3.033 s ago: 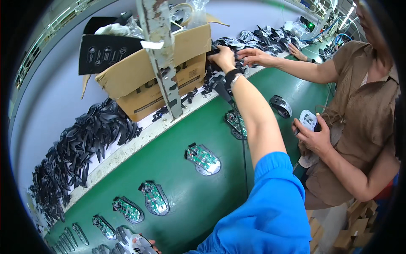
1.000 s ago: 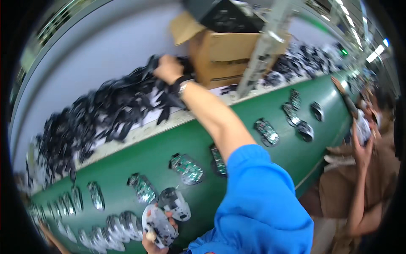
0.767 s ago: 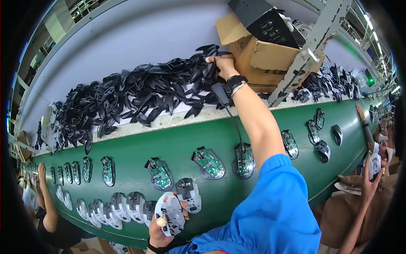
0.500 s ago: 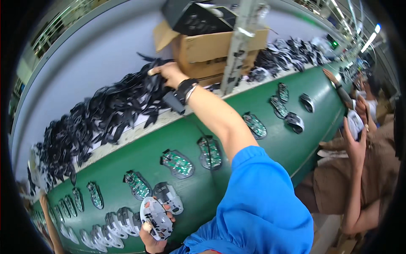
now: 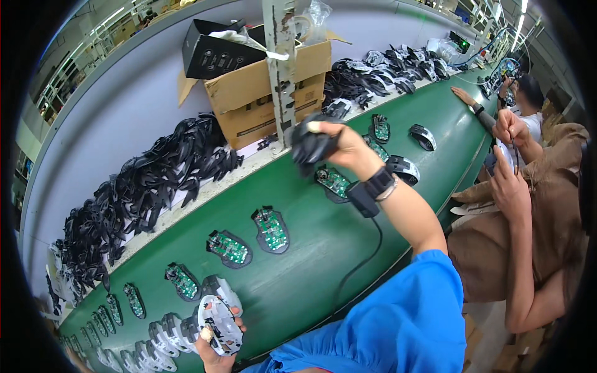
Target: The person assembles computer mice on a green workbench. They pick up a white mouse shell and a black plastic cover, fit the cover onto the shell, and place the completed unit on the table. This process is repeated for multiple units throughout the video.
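Observation:
My left hand [image 5: 215,360], low in the view, grips a white and grey computer mouse shell [image 5: 219,323], its inner side facing up. Held above the far side of the green conveyor belt [image 5: 298,273], my right hand [image 5: 351,149] is closed around a bunch of black curved plastic pieces [image 5: 313,146]; motion blurs them, so their exact shape is unclear. Beneath that hand lies a mouse base with a green circuit board [image 5: 334,180]. Another board-bearing base [image 5: 271,230] lies farther left. Grey-white mouse shells [image 5: 165,337] stand in a row left of my left hand.
A long heap of black plastic strips [image 5: 168,161] covers the ledge behind the belt. A cardboard box [image 5: 245,109] stands behind a metal post [image 5: 281,74]. A co-worker [image 5: 535,230] works at the right. From my right wrist hangs a black cable [image 5: 376,248].
My right hand has left the black heap and moved right over the belt, carrying black pieces. My left hand keeps hold of the mouse shell. The view has shifted.

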`<state>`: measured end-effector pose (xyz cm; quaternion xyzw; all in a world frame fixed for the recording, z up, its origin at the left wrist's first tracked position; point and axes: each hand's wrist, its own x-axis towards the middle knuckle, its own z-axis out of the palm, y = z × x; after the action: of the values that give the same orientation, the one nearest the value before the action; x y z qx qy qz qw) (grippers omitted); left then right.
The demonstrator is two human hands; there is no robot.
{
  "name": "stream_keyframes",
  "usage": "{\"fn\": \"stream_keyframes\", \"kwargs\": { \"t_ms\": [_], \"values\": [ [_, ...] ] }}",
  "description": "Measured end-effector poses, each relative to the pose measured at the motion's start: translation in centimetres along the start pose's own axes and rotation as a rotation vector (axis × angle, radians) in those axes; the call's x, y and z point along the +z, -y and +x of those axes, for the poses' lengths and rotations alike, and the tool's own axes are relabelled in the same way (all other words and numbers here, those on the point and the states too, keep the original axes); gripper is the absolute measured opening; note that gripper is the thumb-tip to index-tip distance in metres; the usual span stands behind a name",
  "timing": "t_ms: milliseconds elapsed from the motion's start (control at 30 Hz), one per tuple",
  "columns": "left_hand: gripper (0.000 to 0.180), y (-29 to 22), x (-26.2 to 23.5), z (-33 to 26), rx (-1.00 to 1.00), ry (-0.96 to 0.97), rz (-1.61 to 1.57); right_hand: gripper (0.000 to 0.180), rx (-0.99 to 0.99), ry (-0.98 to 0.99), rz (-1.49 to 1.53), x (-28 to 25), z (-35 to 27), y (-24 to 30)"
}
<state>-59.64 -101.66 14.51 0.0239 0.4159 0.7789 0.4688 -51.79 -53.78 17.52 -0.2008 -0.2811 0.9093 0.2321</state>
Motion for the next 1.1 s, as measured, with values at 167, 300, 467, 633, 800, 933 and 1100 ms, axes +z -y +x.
{"fn": "stream_keyframes", "kwargs": {
  "t_ms": [167,300,467,633,800,933,1100],
  "values": [
    [0.070,0.8,1.1,2.0,-0.087,-0.016,0.009,0.025,-0.201,-0.424,0.100,-12.6,6.4,10.0],
    [0.067,1.3,0.3,4.6,-0.085,-0.004,-0.072,0.040,-0.434,-0.557,-0.008,-17.6,14.9,19.5],
    [0.068,0.4,1.7,4.7,-0.051,-0.183,-0.030,0.075,-0.479,-0.921,-0.317,-15.2,19.0,19.8],
    [0.084,-0.2,2.0,3.8,0.045,-0.080,-0.146,0.048,-0.583,-0.810,-0.349,-15.2,14.5,16.1],
    [0.084,-4.2,4.1,3.9,0.239,0.505,-0.111,0.031,-0.463,-0.517,-0.403,-9.8,4.9,12.5],
    [0.063,-8.8,8.1,1.0,0.158,1.027,-0.106,0.026,-0.203,-0.237,-0.504,-3.9,-1.8,3.8],
    [0.029,-9.9,8.8,-3.9,0.239,1.166,-0.226,0.021,0.210,0.104,-0.751,5.6,-9.3,-9.2]
  ]
}}
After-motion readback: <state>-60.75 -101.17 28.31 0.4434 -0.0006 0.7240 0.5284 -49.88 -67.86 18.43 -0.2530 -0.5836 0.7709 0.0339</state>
